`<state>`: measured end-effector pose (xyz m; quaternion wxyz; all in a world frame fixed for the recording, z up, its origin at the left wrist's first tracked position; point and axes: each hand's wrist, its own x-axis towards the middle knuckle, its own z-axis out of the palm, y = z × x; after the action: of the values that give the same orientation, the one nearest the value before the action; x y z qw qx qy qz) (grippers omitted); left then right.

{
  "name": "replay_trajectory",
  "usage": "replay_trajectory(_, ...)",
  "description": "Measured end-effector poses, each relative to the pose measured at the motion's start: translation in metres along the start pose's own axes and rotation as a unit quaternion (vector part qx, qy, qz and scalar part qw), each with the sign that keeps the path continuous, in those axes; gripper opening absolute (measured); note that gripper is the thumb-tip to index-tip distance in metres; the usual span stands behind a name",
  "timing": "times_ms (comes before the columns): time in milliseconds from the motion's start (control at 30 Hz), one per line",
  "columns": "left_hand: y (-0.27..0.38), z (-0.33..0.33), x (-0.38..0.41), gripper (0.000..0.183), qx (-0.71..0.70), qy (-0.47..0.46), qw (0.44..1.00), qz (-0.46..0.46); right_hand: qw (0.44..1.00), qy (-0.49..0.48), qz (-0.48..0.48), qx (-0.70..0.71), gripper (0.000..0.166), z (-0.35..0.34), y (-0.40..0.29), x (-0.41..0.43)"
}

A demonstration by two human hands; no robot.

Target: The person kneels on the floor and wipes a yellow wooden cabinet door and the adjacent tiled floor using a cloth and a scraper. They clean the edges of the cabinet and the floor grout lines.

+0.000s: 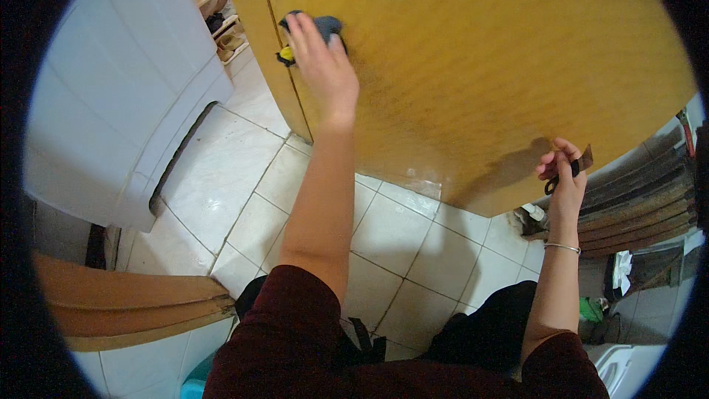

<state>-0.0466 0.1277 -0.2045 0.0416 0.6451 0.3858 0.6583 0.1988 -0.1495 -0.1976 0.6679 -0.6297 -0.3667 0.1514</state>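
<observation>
My left hand (327, 69) reaches up to a yellow-brown wooden door (471, 55), its fingers laid over a bunched dark grey-blue cloth (328, 25) close to the door's vertical seam. A small yellow-and-black piece (286, 54) pokes out beside the fingers; whether it is part of the cloth I cannot tell. Lower on the right, my right hand (564, 172) holds a small flat-bladed tool (586, 158) with a black, looped handle, perhaps a scraper. Its blade points up and away from the palm. The hand casts a shadow on the door.
White floor tiles (393, 233) run beneath the door. A white panelled surface (127, 66) stands at left, with shelves of shoes (230, 41) beyond it. Brown wooden trim (138, 305) and a teal plastic item (199, 379) are lower left. Brown ridged material (637, 199) lines the right.
</observation>
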Motion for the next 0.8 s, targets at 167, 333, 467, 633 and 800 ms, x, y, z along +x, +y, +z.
replay_trajectory(167, 0.01, 0.034, -0.093, 0.059, 0.005, -0.024, 0.999, -0.023, 1.0, -0.021, 0.01, 0.007, 0.021, -0.002, 0.006, -0.002)
replay_trajectory(333, 0.046, 0.05, -0.238, 0.059, 0.034, -0.298, 0.954, -0.024, 1.0, -0.022, 0.005, 0.001, 0.02, 0.001, 0.006, -0.002)
replay_trajectory(467, 0.035, 0.044, -0.251, 0.055, 0.038, -0.333, 0.936, 0.112, 0.999, -0.014, 0.023, -0.021, 0.02, -0.006, 0.006, -0.002)
replay_trajectory(633, 0.051, 0.037, -0.142, 0.049, 0.081, -0.344, 0.92, 0.167, 1.0, 0.01, 0.002, -0.018, 0.021, -0.022, 0.007, 0.003)
replay_trajectory(800, 0.066, 0.042, -0.049, 0.054, 0.002, -0.027, 0.989, 0.142, 0.999, -0.011, -0.002, -0.036, 0.021, -0.027, 0.002, -0.003)
